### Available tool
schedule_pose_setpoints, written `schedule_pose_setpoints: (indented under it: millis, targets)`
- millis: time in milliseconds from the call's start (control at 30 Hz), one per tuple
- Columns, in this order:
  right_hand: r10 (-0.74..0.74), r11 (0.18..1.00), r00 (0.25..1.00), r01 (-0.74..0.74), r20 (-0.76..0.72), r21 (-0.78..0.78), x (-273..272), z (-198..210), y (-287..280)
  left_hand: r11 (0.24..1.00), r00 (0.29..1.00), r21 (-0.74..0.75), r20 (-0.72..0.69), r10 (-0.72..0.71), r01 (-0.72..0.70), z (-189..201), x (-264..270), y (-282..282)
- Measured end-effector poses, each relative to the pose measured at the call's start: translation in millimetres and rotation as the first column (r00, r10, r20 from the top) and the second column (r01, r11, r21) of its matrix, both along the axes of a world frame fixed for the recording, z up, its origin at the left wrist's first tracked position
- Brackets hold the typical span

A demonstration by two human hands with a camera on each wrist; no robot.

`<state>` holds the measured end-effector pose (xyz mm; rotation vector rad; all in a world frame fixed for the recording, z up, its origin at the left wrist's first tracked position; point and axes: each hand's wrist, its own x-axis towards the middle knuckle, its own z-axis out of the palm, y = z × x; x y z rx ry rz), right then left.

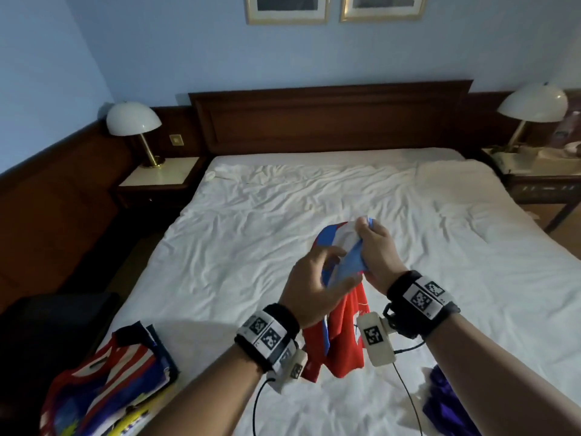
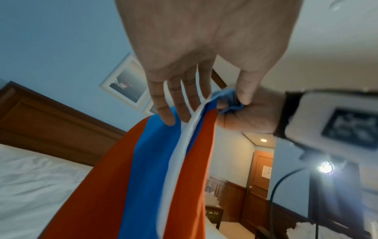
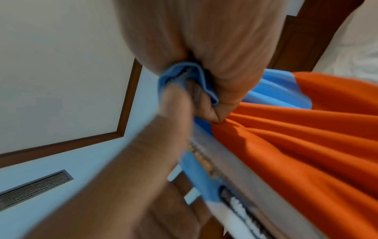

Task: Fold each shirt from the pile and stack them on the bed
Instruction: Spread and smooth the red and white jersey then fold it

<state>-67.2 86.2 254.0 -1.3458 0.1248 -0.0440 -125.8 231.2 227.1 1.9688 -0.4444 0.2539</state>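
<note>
Two hands are raised above the middle of the bed (image 1: 239,247), both on one red shirt (image 1: 339,344). Its blue and white collar end is bunched inside the right hand (image 1: 375,256), whose fingers are curled tight round the cloth. The left hand (image 1: 309,287) is laid against the blue and white band with fingers nearly straight, the thumb pressed on the blue cloth beside the right hand. The red body is hung below both wrists, clear of the sheet. A pile of striped shirts (image 1: 107,385) is seen at the bed's near left corner; purple cloth (image 1: 446,401) is noted at the near right edge.
</note>
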Motion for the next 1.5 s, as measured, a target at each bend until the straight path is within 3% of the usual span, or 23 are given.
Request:
schedule_pose_setpoints:
  millis: [167, 233, 300, 367, 433, 467, 567, 633, 700, 733, 800, 833, 867, 900, 967, 1067, 1133, 1200, 1233, 1300, 1367, 1433, 1500]
  targets:
    - [-0.036, 0.999, 0.999, 0.037, -0.032, 0.023, -2, 1, -2, 0.981, 0.987, -0.142, 0.072, 0.145, -0.134, -27, 2, -7]
    - [-0.047, 0.999, 0.999, 0.047, -0.028, -0.003, 0, -2, -8, 0.962, 0.993, -0.246, -0.060, 0.102, -0.114, -18, 4, -5]
    - [-0.033, 0.980, 0.999, 0.036, 0.018, -0.195, 1, -3, -18, 0.919, 0.986, -0.382, -0.166, 0.035, -0.097, -4, 10, -2]
    - [0.059, 0.817, 0.997, -0.014, 0.058, -0.577, -4, -5, -29, 0.905, 0.985, -0.413, -0.168, 0.037, -0.104, 9, 21, 2]
    - [0.183, 0.636, 0.982, -0.076, 0.054, -0.768, -18, -9, -36, 0.927, 0.980, -0.365, -0.198, 0.012, -0.085, 22, 35, 2]
    - [0.252, 0.619, 0.965, -0.107, 0.068, -0.778, -24, -11, -35, 0.946, 0.978, -0.322, -0.205, -0.040, -0.029, 30, 41, 0]
    - [0.269, 0.721, 0.942, -0.057, 0.203, -0.691, -32, -16, -26, 0.975, 0.969, -0.166, -0.171, -0.178, 0.150, 52, 48, -3]
    - [0.220, 0.757, 0.942, -0.001, 0.253, -0.654, -30, -12, -26, 0.977, 0.964, -0.120, -0.178, -0.196, 0.177, 59, 50, 7]
    - [0.218, 0.763, 0.944, -0.007, 0.246, -0.647, -27, -6, -30, 0.983, 0.979, 0.115, -0.160, -0.124, 0.143, 58, 51, 20]
    - [0.208, 0.768, 0.946, -0.001, 0.248, -0.641, -24, -4, -32, 0.933, 0.987, 0.345, -0.153, -0.055, 0.106, 52, 53, 27]
    - [0.124, 0.808, 0.956, 0.060, 0.267, -0.586, -17, 1, -36, 0.667, 0.968, 0.744, -0.198, 0.153, 0.047, 38, 53, 45]
    - [0.063, 0.822, 0.959, 0.106, 0.275, -0.559, -11, 1, -39, 0.562, 0.936, 0.827, -0.216, 0.276, 0.025, 29, 52, 56]
    - [-0.001, 0.825, 0.961, 0.157, 0.276, -0.542, -7, 2, -44, 0.502, 0.896, 0.865, -0.228, 0.381, 0.007, 19, 54, 68]
    - [-0.059, 0.816, 0.961, 0.202, 0.271, -0.541, -3, 1, -49, 0.503, 0.855, 0.863, -0.223, 0.468, -0.050, 16, 55, 80]
    - [-0.126, 0.761, 0.953, 0.271, 0.277, -0.589, 4, -3, -63, 0.582, 0.788, 0.760, -0.156, 0.595, -0.289, 17, 60, 98]
    - [-0.123, 0.626, 0.938, 0.326, 0.324, -0.709, 11, -12, -78, 0.713, 0.731, 0.342, -0.098, 0.675, -0.613, 28, 72, 110]
    - [-0.213, 0.593, 0.934, 0.358, 0.288, -0.721, 20, -15, -87, 0.789, 0.772, 0.081, -0.166, 0.614, -0.609, 40, 78, 108]
    - [-0.356, 0.633, 0.914, 0.390, 0.196, -0.669, 29, -12, -94, 0.876, 0.862, -0.106, -0.268, 0.430, -0.470, 46, 78, 97]
    - [-0.386, 0.651, 0.906, 0.400, 0.172, -0.645, 32, -10, -93, 0.912, 0.893, -0.132, -0.296, 0.337, -0.388, 44, 77, 91]
    - [-0.299, 0.718, 0.931, 0.364, 0.209, -0.594, 30, 1, -79, 0.975, 0.934, -0.021, -0.291, 0.206, -0.221, 36, 74, 80]
    - [-0.011, 0.758, 0.948, 0.215, 0.318, -0.616, 22, 13, -51, 0.982, 0.958, 0.189, -0.274, 0.083, -0.031, 30, 68, 63]
    - [0.259, 0.678, 0.904, 0.081, 0.340, -0.731, 10, 26, -25, 0.940, 0.954, 0.332, -0.298, 0.020, 0.084, 33, 59, 38]
    - [0.341, 0.628, 0.856, 0.101, 0.389, -0.772, 9, 37, -13, 0.905, 0.964, 0.410, -0.265, -0.003, 0.115, 39, 56, 17]
